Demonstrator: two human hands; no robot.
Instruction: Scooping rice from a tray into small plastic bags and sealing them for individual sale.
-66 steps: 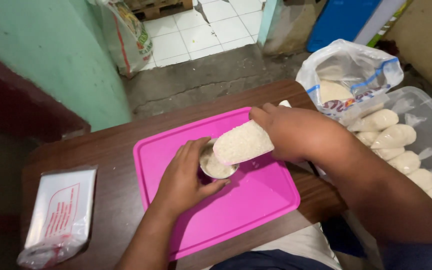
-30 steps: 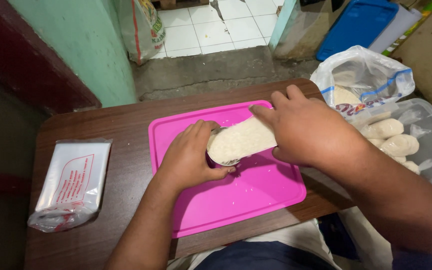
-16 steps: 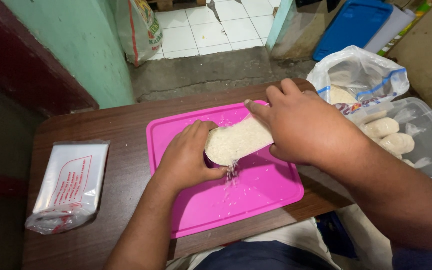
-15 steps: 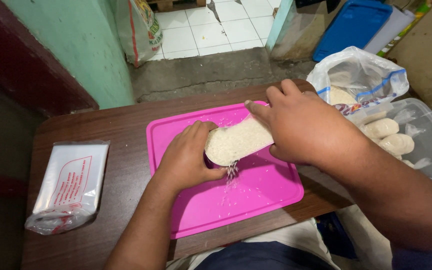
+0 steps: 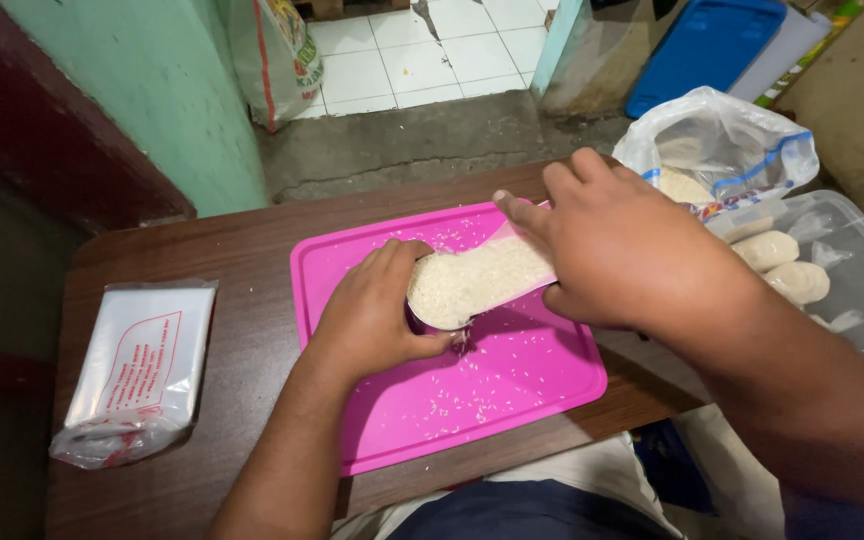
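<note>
The left hand (image 5: pixel 372 315) curls around a small cup, mostly hidden; the right hand (image 5: pixel 622 245) clasps a clear bag of rice (image 5: pixel 477 280) tipped against it, both over the pink tray (image 5: pixel 512 400); loose grains dot the tray; filling looks nearly done, sealing left; right of the tray, one tub (image 5: pixel 852 270) holds at least three filled packets (image 5: pixel 782 265); left, one stack of empty bags (image 5: pixel 137 365).
</note>
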